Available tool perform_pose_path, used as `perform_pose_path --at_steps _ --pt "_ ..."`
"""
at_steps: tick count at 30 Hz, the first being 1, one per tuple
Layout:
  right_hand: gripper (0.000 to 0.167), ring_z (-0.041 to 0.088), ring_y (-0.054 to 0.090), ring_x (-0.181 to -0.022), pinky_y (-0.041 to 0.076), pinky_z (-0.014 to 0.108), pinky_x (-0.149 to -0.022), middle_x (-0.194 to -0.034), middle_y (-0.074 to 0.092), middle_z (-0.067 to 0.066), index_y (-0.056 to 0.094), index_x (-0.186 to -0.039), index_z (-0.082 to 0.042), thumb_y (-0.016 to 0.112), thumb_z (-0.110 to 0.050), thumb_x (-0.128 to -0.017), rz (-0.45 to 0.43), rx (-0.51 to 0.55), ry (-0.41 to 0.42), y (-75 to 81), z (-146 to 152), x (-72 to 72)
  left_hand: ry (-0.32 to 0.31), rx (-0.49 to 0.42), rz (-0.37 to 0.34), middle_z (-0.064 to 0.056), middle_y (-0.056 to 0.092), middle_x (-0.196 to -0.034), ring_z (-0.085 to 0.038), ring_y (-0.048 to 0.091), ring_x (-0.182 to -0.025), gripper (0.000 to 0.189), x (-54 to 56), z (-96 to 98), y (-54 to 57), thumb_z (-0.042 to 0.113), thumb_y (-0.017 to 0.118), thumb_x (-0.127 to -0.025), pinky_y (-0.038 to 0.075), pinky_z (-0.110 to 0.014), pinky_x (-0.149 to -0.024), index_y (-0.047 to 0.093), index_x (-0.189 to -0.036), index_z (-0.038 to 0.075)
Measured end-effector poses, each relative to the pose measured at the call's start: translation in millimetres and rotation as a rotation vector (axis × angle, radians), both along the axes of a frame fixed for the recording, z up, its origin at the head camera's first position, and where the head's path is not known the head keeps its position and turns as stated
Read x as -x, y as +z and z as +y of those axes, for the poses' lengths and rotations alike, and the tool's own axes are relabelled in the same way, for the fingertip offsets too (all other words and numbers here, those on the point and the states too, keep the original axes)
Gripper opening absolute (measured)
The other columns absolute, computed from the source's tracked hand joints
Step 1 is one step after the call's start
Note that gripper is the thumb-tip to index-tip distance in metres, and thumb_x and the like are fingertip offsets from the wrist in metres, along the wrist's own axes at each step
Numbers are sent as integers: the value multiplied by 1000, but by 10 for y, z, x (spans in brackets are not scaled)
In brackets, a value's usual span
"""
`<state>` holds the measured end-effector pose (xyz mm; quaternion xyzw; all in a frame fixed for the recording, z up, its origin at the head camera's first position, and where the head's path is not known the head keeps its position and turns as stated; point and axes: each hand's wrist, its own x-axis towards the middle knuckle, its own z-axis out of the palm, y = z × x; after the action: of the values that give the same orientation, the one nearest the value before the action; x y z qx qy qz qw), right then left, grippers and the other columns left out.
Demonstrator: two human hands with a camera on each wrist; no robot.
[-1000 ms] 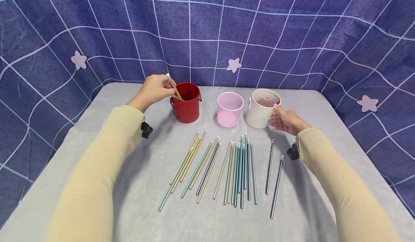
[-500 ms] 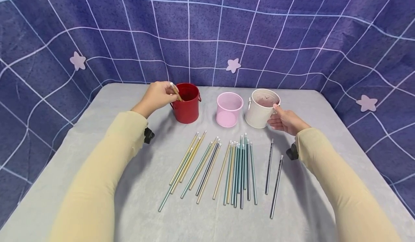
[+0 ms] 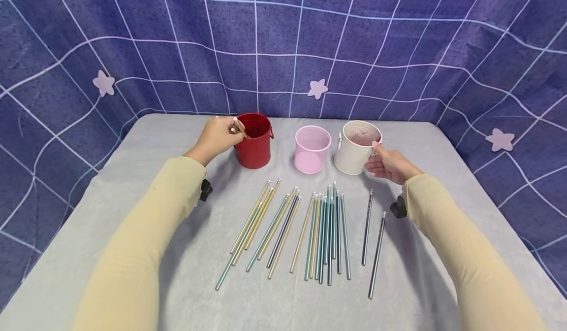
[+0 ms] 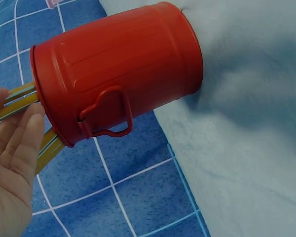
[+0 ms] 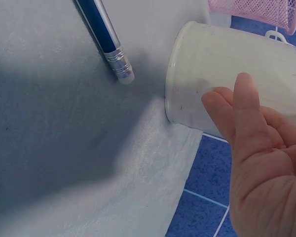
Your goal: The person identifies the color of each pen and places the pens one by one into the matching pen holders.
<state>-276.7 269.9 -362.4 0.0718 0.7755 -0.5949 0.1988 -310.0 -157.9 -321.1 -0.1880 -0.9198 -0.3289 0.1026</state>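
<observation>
My left hand (image 3: 217, 136) pinches yellow pencils (image 4: 17, 106) at the mouth of the red bucket (image 3: 253, 146). Their eraser ends stick up past the fingers, and the lower lengths are hidden inside. More yellow pencils (image 4: 50, 148) lean out over the rim below the fingers in the left wrist view. On the right, my right hand (image 3: 392, 165) grips the white bucket (image 3: 352, 156) near its side handle, thumb at the rim. Its other fingers lie along the outer wall in the right wrist view. Both buckets stand upright on the table.
A pink mesh cup (image 3: 310, 162) stands between the buckets. Several gold, teal and dark pencils (image 3: 325, 237) lie across the table in front, erasers away from me. Two dark pencils (image 3: 376, 254) lie apart at the right. A blue gridded curtain (image 3: 283, 35) hangs behind.
My left hand has lowered and shifted slightly right, bringing the pencils deeper into the red bucket. The right hand and the white bucket have stayed in place.
</observation>
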Motion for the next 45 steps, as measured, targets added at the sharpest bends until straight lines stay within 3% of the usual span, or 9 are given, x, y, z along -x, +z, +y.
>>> perform_pose_path --at_steps 4,9,17,25,29,32,35,41,45 --pt "83 6 63 -82 52 23 -79 -116 60 25 22 -136 25 27 -50 -101 8 -10 8 2 1 -6 17 1 -8 -13 69 -81 -23 60 -74 16 -8 11 8 6 56 -81 43 -21 -61 69 -87 -1" --pt "83 5 63 -83 52 21 -78 -138 39 37 22 -137 24 25 -51 -101 13 -21 20 3 -2 -5 38 16 -7 -14 68 -81 -24 59 -73 16 -23 18 10 5 56 -81 42 -23 -60 69 -87 -2" --pt "81 6 63 -83 53 22 -78 -127 53 29 23 -138 23 26 -49 -101 3 -18 11 -9 0 12 18 74 38 -18 69 -88 -29 63 -83 18 -22 18 -33 5 56 -82 51 -36 -71 69 -91 -3" --pt "82 5 63 -83 52 22 -78 -137 41 36 22 -137 24 25 -50 -101 13 -14 18 -27 -17 22 6 41 55 -19 70 -90 -31 63 -86 17 -24 2 -71 6 59 -82 51 -40 -75 70 -93 -3" --pt "82 6 63 -83 52 23 -79 -125 53 32 22 -136 25 26 -49 -101 18 5 17 -23 7 1 5 31 62 -18 70 -89 -29 65 -86 14 -7 24 -86 5 61 -82 52 -39 -75 70 -90 -2" --pt "81 6 63 -81 53 24 -80 -104 65 17 22 -135 25 26 -48 -102 16 28 7 -11 46 -25 4 30 58 -18 70 -90 -29 65 -86 14 1 57 -82 7 62 -83 52 -39 -76 70 -90 -2" --pt "80 5 64 -79 53 25 -79 -91 66 3 23 -135 25 26 -48 -102 13 48 2 4 72 -44 28 28 45 -17 70 -91 -30 63 -86 15 8 73 -73 10 62 -84 51 -40 -75 70 -90 -2" --pt "80 6 64 -80 53 26 -81 -94 67 5 21 -136 25 27 -47 -102 11 69 14 8 53 -35 134 48 -4 -13 70 -90 -29 60 -87 18 -18 23 -66 16 61 -86 45 -40 -72 71 -93 3" --pt "79 5 64 -79 53 25 -80 -91 66 4 21 -136 25 28 -46 -102 9 66 14 -11 19 -22 165 54 -21 -11 70 -91 -27 58 -86 18 -58 -17 -65 17 61 -86 43 -39 -70 71 -94 5"
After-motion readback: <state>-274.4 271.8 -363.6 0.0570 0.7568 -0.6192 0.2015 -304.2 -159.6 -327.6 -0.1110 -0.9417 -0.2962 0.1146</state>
